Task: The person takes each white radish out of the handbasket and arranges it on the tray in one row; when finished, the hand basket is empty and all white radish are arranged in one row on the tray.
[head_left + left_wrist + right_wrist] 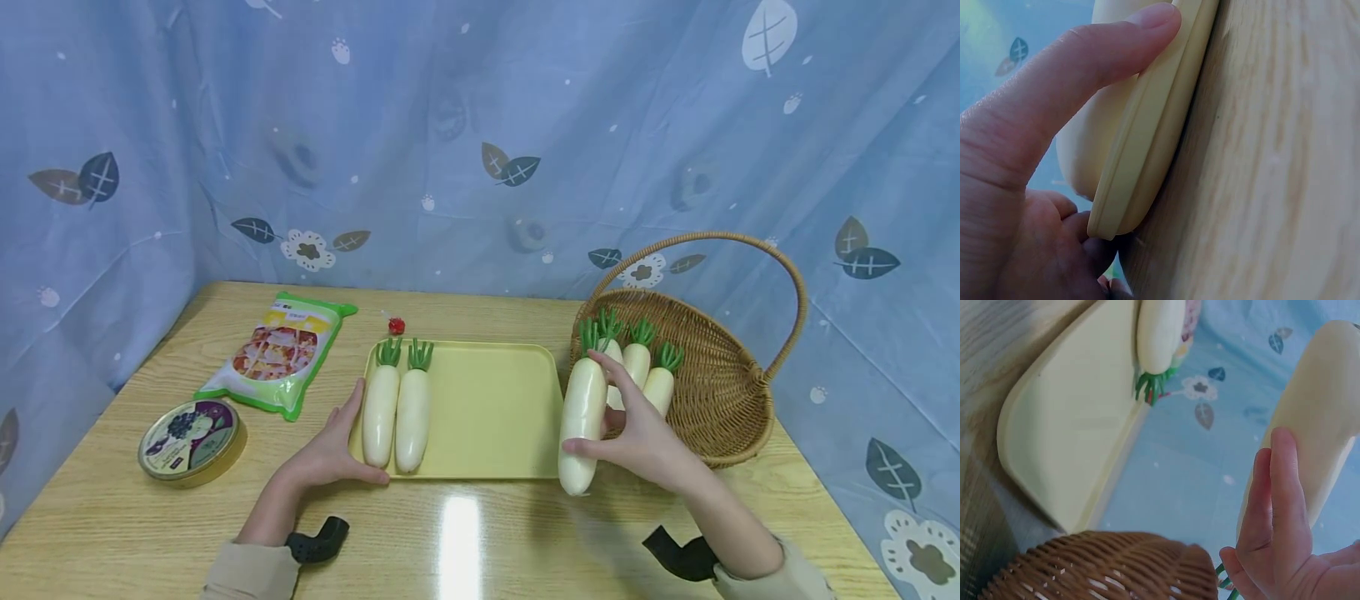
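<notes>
My right hand [637,429] grips a white radish [581,417] with a green top, held up over the right edge of the yellow tray [495,408]. Its fingers lie along the radish [1322,406] in the right wrist view. At the tray's front left corner is my left hand [333,450], thumb along the front rim and fingers round the left side. That thumb presses on the rim [1141,137] in the left wrist view. Two radishes, a left one [381,412] and a right one [413,417], lie side by side in the tray, tops pointing away.
A wicker basket [720,392] with a tall handle tilts at the right, several radishes [637,362] inside. At the left are a food bag [281,354] and a round tin [191,442]. A small red item [396,326] lies behind the tray, before a blue curtain [420,150].
</notes>
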### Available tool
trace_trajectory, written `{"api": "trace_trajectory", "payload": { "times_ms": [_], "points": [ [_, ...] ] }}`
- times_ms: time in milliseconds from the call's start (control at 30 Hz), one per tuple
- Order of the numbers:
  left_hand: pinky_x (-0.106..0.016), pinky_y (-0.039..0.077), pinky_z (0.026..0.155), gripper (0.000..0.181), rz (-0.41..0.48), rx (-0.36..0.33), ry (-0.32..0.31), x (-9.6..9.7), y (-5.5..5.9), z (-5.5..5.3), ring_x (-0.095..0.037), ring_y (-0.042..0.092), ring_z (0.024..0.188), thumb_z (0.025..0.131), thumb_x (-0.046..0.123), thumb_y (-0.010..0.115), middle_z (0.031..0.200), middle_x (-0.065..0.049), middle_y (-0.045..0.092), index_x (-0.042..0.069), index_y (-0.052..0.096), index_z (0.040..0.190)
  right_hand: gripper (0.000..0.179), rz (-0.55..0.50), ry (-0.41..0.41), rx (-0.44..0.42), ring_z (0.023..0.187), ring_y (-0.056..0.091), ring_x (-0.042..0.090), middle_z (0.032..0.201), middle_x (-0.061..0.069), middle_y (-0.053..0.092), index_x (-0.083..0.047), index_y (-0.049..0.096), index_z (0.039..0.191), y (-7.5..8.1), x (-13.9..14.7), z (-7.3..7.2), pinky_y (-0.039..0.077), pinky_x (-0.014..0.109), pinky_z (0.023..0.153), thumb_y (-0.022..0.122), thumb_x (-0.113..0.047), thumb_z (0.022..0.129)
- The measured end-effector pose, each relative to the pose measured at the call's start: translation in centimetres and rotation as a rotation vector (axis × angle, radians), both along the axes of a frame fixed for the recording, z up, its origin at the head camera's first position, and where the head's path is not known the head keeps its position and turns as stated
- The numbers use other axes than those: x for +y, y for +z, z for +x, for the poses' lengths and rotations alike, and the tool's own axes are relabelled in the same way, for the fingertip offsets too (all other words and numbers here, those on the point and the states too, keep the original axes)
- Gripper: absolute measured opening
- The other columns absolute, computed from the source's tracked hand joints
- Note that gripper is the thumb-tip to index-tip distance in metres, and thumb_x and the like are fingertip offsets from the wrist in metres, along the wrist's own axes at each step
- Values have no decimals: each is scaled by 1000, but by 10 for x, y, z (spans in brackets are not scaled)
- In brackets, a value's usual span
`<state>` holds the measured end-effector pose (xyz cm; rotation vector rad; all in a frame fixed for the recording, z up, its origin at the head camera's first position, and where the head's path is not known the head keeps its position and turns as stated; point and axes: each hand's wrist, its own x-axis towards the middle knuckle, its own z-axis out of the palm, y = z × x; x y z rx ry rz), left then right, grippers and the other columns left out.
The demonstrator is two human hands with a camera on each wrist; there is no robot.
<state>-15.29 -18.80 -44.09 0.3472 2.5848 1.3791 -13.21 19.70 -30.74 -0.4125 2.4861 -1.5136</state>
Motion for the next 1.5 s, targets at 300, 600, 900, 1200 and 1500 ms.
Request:
{"api": "trace_trajectory", "payload": {
  "times_ms": [300, 600, 900, 1200, 1500],
  "points": [
    [-64, -1, 102, 139, -5, 1, 5, -1, -1, 0, -51, -11, 130, 53, 34, 88, 150, -23, -3, 6, -12, 145, 105, 31, 53, 67, 62, 60, 21, 125, 15, 44, -23, 14, 146, -10, -14, -3, 48, 29, 49, 83, -19, 66],
    [-64, -1, 101, 139, -6, 13, 7, -1, 0, 1, -52, -10, 129, 52, 34, 88, 150, -23, -3, 6, -11, 145, 106, 71, 82, 77, 69, 61, 20, 141, 14, 23, -25, 15, 145, -22, -29, -7, 52, 32, 54, 84, -25, 64],
    [-62, -3, 102, 138, 1, 17, -6, 0, 1, 1, -50, -11, 130, 53, 35, 87, 150, -23, -4, 4, -11, 145, 104, 87, 110, 79, 67, 57, 18, 145, 15, 16, -22, 17, 145, -32, -41, -15, 50, 29, 53, 83, -23, 65],
    [-61, -3, 103, 139, -4, 19, -3, -1, 0, 1, -49, -10, 131, 52, 36, 88, 150, -21, -4, 5, -11, 145, 104, 49, 141, 41, 68, 59, 19, 147, 13, 14, -22, 16, 146, -40, -50, -24, 51, 32, 57, 83, -21, 66],
    [-60, -6, 103, 139, 10, 32, -16, 0, -2, -1, -46, -11, 132, 52, 34, 88, 151, -20, -5, 4, -11, 145, 107, 26, 159, 43, 63, 59, 20, 145, 15, 18, -20, 15, 146, -55, -60, -33, 52, 32, 54, 84, -21, 64]
  ]
}}
